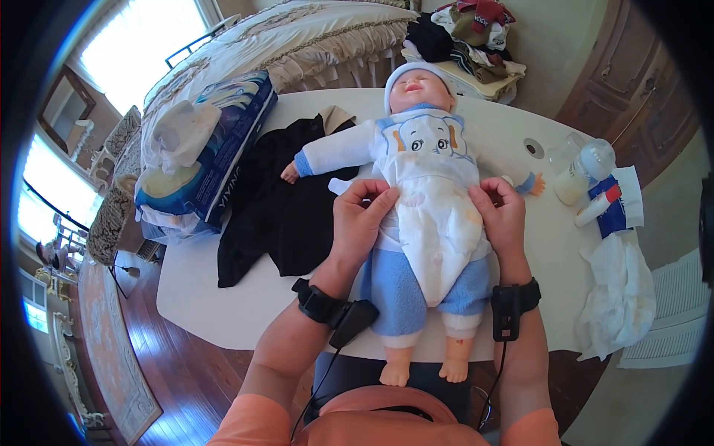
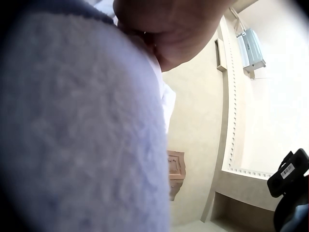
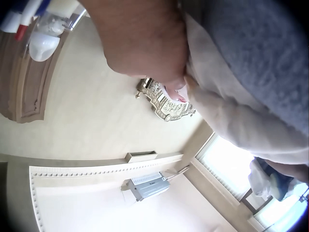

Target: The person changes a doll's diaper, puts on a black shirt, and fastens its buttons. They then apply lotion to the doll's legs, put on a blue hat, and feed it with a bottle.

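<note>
A baby doll (image 1: 420, 89) in a white cap and a white-and-blue outfit lies on its back on the white table (image 1: 208, 297), feet toward the person. Over its belly and between its legs is a white diaper (image 1: 435, 230), narrowing downward over the blue fleece pants (image 1: 398, 286). My left hand (image 1: 358, 223) pinches the diaper's upper edge on the left side. The opposite edge is pinched by my right hand (image 1: 503, 219). In the right wrist view, white diaper material (image 3: 224, 111) runs from the fingers. Fleece (image 2: 87, 125) fills much of the left wrist view.
Left of the doll lie a black garment (image 1: 282, 201) and a blue diaper pack (image 1: 223, 163) with white wipes (image 1: 182, 134) on top. At right are a baby bottle (image 1: 591, 171), a red-capped white tube (image 1: 599, 207) and a crumpled white cloth (image 1: 617, 293) hanging over the edge.
</note>
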A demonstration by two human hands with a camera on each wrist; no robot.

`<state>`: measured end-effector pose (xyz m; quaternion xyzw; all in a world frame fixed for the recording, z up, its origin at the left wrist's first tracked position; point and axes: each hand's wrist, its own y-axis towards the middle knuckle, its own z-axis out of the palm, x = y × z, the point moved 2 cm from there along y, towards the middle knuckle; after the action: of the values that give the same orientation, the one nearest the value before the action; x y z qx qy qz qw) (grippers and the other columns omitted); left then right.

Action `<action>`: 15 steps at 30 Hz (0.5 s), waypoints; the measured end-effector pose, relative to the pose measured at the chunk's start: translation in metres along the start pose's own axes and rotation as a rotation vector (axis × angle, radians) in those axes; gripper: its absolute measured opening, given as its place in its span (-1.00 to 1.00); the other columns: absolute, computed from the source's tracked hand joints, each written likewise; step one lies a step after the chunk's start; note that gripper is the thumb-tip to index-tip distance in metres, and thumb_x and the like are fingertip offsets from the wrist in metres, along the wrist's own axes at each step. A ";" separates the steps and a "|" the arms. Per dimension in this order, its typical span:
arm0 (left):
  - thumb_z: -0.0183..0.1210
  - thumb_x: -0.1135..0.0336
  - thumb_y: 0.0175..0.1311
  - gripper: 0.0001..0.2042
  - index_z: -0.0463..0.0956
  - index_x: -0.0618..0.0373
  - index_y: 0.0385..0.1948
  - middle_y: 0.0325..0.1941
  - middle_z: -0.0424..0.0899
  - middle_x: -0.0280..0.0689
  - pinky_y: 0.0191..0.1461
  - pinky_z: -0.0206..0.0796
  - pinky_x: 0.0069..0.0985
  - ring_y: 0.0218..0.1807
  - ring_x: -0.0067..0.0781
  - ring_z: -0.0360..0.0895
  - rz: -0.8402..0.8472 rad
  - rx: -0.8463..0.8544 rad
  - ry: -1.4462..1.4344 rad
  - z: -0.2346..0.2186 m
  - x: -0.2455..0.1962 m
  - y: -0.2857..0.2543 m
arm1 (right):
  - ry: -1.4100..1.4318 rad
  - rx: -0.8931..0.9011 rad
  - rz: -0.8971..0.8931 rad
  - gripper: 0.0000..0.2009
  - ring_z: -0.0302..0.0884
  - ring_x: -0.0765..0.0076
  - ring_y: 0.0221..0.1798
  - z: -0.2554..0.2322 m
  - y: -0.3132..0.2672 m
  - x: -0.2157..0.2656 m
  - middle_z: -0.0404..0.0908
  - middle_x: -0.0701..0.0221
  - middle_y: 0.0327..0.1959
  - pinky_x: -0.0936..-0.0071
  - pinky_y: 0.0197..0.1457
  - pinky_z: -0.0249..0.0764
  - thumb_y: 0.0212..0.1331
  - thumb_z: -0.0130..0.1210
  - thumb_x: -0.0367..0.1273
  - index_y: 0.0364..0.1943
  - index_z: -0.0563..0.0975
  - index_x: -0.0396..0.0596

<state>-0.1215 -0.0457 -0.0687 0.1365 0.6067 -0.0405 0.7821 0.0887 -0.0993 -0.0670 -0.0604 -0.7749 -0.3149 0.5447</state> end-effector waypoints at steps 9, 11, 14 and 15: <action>0.01 0.40 0.20 -0.85 0.30 0.19 -0.24 -0.33 0.47 -0.41 -0.17 0.21 -0.76 -0.29 -0.72 0.36 0.039 0.068 -0.352 0.008 -0.020 -0.014 | -0.032 -0.115 -0.356 -0.90 0.31 0.62 -0.44 -0.007 -0.007 0.046 0.42 0.42 -0.35 0.71 -0.44 0.25 -0.07 0.14 -0.48 -0.46 0.46 -0.16; -0.03 0.39 0.21 -0.83 0.27 0.17 -0.20 -0.25 0.46 -0.34 -0.09 0.23 -0.65 -0.22 -0.61 0.39 0.013 0.123 -0.442 0.009 -0.021 -0.012 | 0.057 -0.097 -0.374 -0.90 0.36 0.52 -0.31 -0.005 -0.006 0.046 0.43 0.37 -0.27 0.69 -0.35 0.29 -0.05 0.11 -0.47 -0.42 0.46 -0.15; -0.04 0.39 0.21 -0.79 0.24 0.17 -0.15 -0.13 0.45 -0.25 0.03 0.24 -0.51 -0.10 -0.46 0.42 -0.012 0.201 -0.513 0.014 -0.027 -0.013 | 0.032 0.012 -0.344 -0.85 0.37 0.45 -0.20 -0.004 -0.002 0.032 0.42 0.32 -0.17 0.62 -0.25 0.33 -0.02 0.08 -0.45 -0.33 0.45 -0.15; -0.02 0.39 0.19 -0.76 0.24 0.19 -0.14 -0.10 0.45 -0.23 0.07 0.22 -0.48 -0.05 -0.43 0.41 -0.010 0.213 -0.495 0.016 -0.031 -0.014 | 0.028 0.006 -0.347 -0.85 0.37 0.45 -0.20 -0.003 -0.002 0.028 0.42 0.32 -0.17 0.62 -0.25 0.33 -0.02 0.08 -0.45 -0.33 0.45 -0.15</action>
<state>-0.1178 -0.0660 -0.0380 0.2008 0.3900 -0.1402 0.8876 0.0788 -0.1099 -0.0423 0.0804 -0.7669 -0.4025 0.4934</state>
